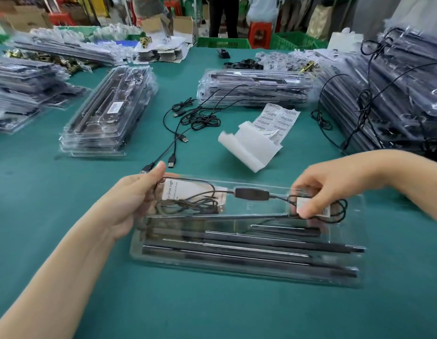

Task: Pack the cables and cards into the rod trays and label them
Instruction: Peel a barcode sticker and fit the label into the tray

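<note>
Pinching a small white label (310,207) between thumb and curled fingers, the right hand (320,189) is pressing it down at the right end of the clear tray (249,275), while the left hand (136,199) is gripping the tray's left end, fingers wrapping round the edge and the thumb pointing up along the far corner. The tray is lying lengthwise on the green table (65,192) directly in front of the person. Black rods (237,248) are sitting side by side in the tray's near compartments, running along its length. A black cable (188,204) is occupying the tray's far compartment: its coil is bunching up at the left end, its inline controller (251,194) is resting about the middle, and a loop is spilling out past the tray's right end, just beside the label (whether the fingers are also catching the loop is hard to tell). A white card (173,189) printed "Grow Light" is lying at the tray's far left, partly under the coil. Beyond the tray, loose USB cables (195,118) are sprawling on the table, and to the right of them a sheet of barcode labels (278,118) is lying beside curling white backing paper (249,148). Farther beyond the tray, stacks of packed trays (110,111) are sitting to the far left, and a larger pile of them (396,94) is rising to the tray's far right.
</note>
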The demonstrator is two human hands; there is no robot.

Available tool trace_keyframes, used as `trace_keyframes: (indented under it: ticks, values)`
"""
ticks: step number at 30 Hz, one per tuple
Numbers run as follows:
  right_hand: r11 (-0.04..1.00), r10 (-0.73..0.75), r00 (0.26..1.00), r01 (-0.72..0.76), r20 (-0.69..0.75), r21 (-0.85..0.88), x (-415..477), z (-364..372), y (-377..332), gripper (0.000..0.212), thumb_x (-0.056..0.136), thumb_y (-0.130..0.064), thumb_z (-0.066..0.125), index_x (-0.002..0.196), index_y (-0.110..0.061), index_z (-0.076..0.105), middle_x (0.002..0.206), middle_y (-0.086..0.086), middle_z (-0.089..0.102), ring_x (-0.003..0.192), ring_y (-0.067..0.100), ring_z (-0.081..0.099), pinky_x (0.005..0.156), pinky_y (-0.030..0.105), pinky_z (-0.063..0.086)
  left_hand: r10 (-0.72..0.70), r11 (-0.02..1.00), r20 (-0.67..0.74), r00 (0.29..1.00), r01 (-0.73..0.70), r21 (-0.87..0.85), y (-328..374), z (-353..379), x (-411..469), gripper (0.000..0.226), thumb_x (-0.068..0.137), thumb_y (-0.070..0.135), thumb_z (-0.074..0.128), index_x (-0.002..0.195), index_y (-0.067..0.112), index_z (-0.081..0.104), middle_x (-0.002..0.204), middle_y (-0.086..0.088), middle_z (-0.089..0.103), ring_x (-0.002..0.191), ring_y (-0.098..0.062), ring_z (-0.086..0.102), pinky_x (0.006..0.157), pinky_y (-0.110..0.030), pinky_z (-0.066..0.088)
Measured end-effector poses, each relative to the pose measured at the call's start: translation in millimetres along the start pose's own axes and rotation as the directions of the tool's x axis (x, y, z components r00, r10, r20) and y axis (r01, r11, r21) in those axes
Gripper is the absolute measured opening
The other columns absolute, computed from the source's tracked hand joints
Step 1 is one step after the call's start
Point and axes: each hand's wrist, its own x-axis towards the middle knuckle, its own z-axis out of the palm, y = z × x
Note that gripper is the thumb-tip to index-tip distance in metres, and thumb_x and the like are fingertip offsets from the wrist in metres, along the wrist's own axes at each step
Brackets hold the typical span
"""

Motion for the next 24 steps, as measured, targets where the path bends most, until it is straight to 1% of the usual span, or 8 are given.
trace_keyframes:
  ticks: [3,5,7,9,12,16,20,24]
  values:
    - [0.983,-0.094,0.993,0.104,-0.069,0.154,-1.6,1.0,8.2,0.038,0.082,-0.06,0.075,0.091,-0.023,0.069,0.083,-0.003,0.069,0.076,0.01,0.058,0.075,0.033,0.043,0.045,0.998,0.033,0.998,-0.044,-0.04,11.9,-7.5,12.8,0.065,0.072,0.067,0.066,0.095,0.008,0.08,0.088,-0.004,0.075,0.054,-0.01,0.06,0.048,-0.017,0.046]
    - [0.952,-0.141,0.984,0.166,-0.111,0.258,-3.1,-1.2,7.8,0.038,0.086,-0.055,0.075,0.09,-0.017,0.067,0.087,0.003,0.072,0.077,0.015,0.064,0.071,0.035,0.047,0.1,0.986,0.119,0.988,-0.083,-0.141,17.5,-19.4,18.0,0.056,0.077,0.063,0.068,0.104,0.016,0.081,0.101,-0.009,0.079,0.078,-0.02,0.077,0.061,-0.025,0.059]
    - [0.924,-0.164,0.974,0.207,-0.156,0.322,-6.6,-5.0,4.6,0.037,0.089,-0.049,0.074,0.091,-0.014,0.065,0.09,0.011,0.074,0.079,0.021,0.07,0.067,0.033,0.052,0.156,0.965,0.177,0.972,-0.111,-0.239,16.7,-37.1,22.8,0.06,0.074,0.065,0.077,0.112,0.019,0.079,0.113,-0.01,0.076,0.096,-0.025,0.076,0.074,-0.034,0.063]
    - [0.894,-0.173,0.953,0.257,-0.247,0.367,-8.7,-8.0,-4.2,0.032,0.09,-0.047,0.074,0.09,-0.016,0.067,0.089,0.012,0.074,0.078,0.022,0.071,0.065,0.031,0.053,0.181,0.903,0.144,0.973,-0.106,-0.417,13.1,-51.5,27.9,0.054,0.084,0.062,0.068,0.112,0.017,0.076,0.109,-0.008,0.075,0.094,-0.019,0.075,0.082,-0.032,0.062]
    - [0.807,-0.14,0.899,0.347,-0.416,0.477,2.0,-12.1,-31.2,0.027,0.09,-0.041,0.07,0.094,-0.014,0.069,0.092,0.013,0.076,0.079,0.023,0.073,0.054,0.025,0.055,0.15,0.771,0.084,0.985,-0.063,-0.634,7.2,-51.9,36.6,0.052,0.096,0.057,0.048,0.105,0.016,0.079,0.106,-0.004,0.077,0.085,-0.008,0.075,0.073,-0.023,0.062]
    - [0.576,-0.073,0.85,0.463,-0.521,0.674,45.1,-29.1,-95.2,0.03,0.089,-0.035,0.067,0.099,-0.006,0.067,0.083,0.003,0.075,0.073,0.013,0.073,0.055,0.021,0.058,0.209,0.835,0.07,0.976,-0.141,-0.532,5.9,-26.9,39.3,0.045,0.099,0.042,0.047,0.127,0.013,0.067,0.111,-0.009,0.077,0.087,-0.012,0.075,0.076,-0.024,0.062]
    - [0.32,-0.049,0.829,0.542,-0.558,0.777,112.3,-53.9,-175.6,0.016,0.1,-0.021,0.061,0.099,-0.005,0.066,0.079,0.008,0.07,0.059,0.016,0.065,0.053,0.025,0.054,0.312,0.882,0.02,0.95,-0.282,-0.377,-2.2,-7.4,38.2,0.025,0.09,0.024,0.063,0.11,0.013,0.074,0.101,-0.014,0.077,0.077,-0.018,0.074,0.069,-0.028,0.061]
    - [0.266,0.09,0.815,0.534,-0.572,0.803,194.7,-71.0,-242.5,0.036,0.103,-0.018,0.06,0.129,0.005,0.053,0.075,0.013,0.069,0.052,0.017,0.066,0.042,0.021,0.051,0.387,0.895,-0.026,0.922,-0.382,-0.23,-10.0,-5.8,44.7,0.018,0.093,0.026,0.066,0.106,0.021,0.077,0.1,-0.016,0.076,0.074,-0.022,0.069,0.069,-0.027,0.058]
